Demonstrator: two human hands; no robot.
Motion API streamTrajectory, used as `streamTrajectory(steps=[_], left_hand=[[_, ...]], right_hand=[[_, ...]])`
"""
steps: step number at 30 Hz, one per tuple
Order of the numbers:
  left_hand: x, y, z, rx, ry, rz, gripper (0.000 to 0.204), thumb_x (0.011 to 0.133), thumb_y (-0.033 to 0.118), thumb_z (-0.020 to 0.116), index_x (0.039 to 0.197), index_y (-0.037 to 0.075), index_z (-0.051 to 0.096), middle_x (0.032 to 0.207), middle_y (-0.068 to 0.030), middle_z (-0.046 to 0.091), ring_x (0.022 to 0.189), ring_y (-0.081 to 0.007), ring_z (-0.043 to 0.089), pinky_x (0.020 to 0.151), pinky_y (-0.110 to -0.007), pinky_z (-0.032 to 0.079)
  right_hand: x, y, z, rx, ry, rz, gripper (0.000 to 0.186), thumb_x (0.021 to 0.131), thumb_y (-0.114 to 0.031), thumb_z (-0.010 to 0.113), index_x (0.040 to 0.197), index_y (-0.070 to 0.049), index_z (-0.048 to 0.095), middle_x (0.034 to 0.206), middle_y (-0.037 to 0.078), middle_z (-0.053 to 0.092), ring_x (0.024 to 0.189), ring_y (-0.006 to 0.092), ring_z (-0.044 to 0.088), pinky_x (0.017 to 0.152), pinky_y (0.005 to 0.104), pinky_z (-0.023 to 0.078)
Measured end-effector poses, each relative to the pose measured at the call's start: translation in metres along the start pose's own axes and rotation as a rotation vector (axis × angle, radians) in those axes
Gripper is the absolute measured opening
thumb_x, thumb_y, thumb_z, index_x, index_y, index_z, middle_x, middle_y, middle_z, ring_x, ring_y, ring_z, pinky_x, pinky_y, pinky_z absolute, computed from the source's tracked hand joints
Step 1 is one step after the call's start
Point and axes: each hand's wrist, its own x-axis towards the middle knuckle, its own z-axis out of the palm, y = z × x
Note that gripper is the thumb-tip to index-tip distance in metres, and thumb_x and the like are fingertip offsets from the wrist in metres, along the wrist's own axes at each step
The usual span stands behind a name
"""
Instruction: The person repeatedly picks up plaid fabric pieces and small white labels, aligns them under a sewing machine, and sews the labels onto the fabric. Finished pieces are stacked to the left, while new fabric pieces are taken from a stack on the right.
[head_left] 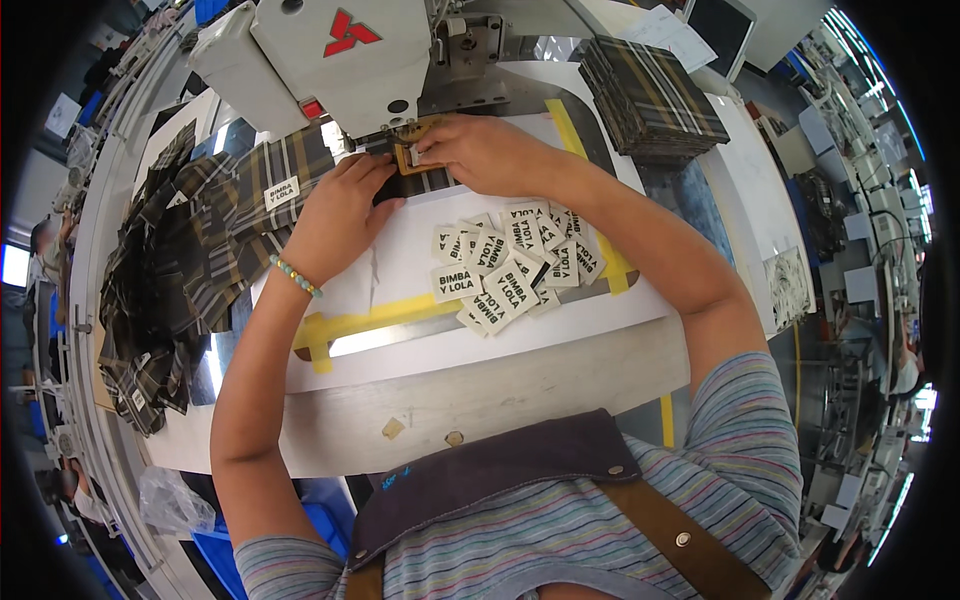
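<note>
At the front of a white sewing machine (pixel 345 60), both hands work close to the needle area. My left hand (pixel 345 215) lies with its fingers stretched out on dark plaid cloth (pixel 262 172), its thumb apart over the white work surface. My right hand (pixel 485 152) has its fingers drawn together at a brass-coloured clamp frame (pixel 406 162) under the machine head. A small white patch shows by those fingertips, but I cannot make out what they hold. Nearer to me, below my right wrist, is a loose pile of white fabric labels (pixel 510 290) with dark print.
Labelled plaid pieces (pixel 150 290) heap up and hang over the table's left side. A neat stack of plaid panels (pixel 655 100) stands at the far right, near a monitor (pixel 722 35). Yellow tape (pixel 400 312) edges the work surface. A clear plastic bag (pixel 175 500) lies lower left.
</note>
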Motion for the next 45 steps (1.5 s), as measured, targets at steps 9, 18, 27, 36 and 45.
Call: streamTrajectory(steps=[9, 18, 27, 36, 45], left_hand=[[0.0, -0.002, 0.002, -0.014, 0.014, 0.021, 0.041, 0.097, 0.015, 0.073, 0.133, -0.004, 0.066, 0.14, -0.0183, 0.067, 0.129, -0.0381, 0.062, 0.111, -0.045, 0.052], [-0.012, -0.008, 0.005, -0.011, 0.072, 0.019, 0.038, 0.1, 0.012, 0.068, 0.135, -0.003, 0.065, 0.146, -0.0196, 0.064, 0.137, -0.04, 0.056, 0.116, -0.049, 0.047], [-0.029, -0.014, -0.011, 0.015, 0.118, -0.01, 0.04, 0.097, 0.008, 0.071, 0.136, 0.001, 0.067, 0.148, -0.0157, 0.063, 0.143, -0.0398, 0.052, 0.12, -0.048, 0.044], [-0.016, -0.018, -0.009, -0.069, 0.1, 0.023, 0.038, 0.098, 0.01, 0.071, 0.135, 0.0, 0.068, 0.147, -0.014, 0.065, 0.143, -0.0401, 0.052, 0.12, -0.048, 0.044], [-0.007, -0.005, -0.002, -0.082, 0.044, 0.044, 0.04, 0.1, 0.009, 0.069, 0.139, 0.001, 0.065, 0.156, -0.0121, 0.059, 0.143, -0.0412, 0.049, 0.123, -0.048, 0.04]], right_hand=[[0.003, -0.004, -0.007, 0.034, -0.057, 0.045, 0.038, 0.095, -0.002, 0.057, 0.126, -0.007, 0.078, 0.136, 0.009, 0.071, 0.131, 0.0287, 0.063, 0.112, 0.0405, 0.052], [0.006, 0.001, -0.007, 0.078, -0.017, 0.054, 0.042, 0.09, 0.001, 0.056, 0.128, -0.003, 0.076, 0.14, 0.011, 0.07, 0.139, 0.0318, 0.057, 0.119, 0.0421, 0.047], [-0.021, -0.012, -0.035, 0.049, -0.004, 0.128, 0.042, 0.101, -0.009, 0.057, 0.14, -0.008, 0.07, 0.148, 0.011, 0.064, 0.139, 0.032, 0.057, 0.119, 0.0432, 0.046], [-0.105, 0.031, -0.055, -0.074, 0.381, 0.281, 0.031, 0.102, -0.01, 0.063, 0.13, -0.007, 0.076, 0.147, 0.011, 0.065, 0.137, 0.031, 0.059, 0.115, 0.0435, 0.048], [-0.097, 0.025, -0.053, 0.009, 0.51, 0.295, 0.025, 0.102, -0.014, 0.066, 0.122, -0.007, 0.079, 0.145, 0.009, 0.066, 0.133, 0.0314, 0.062, 0.113, 0.0432, 0.05]])
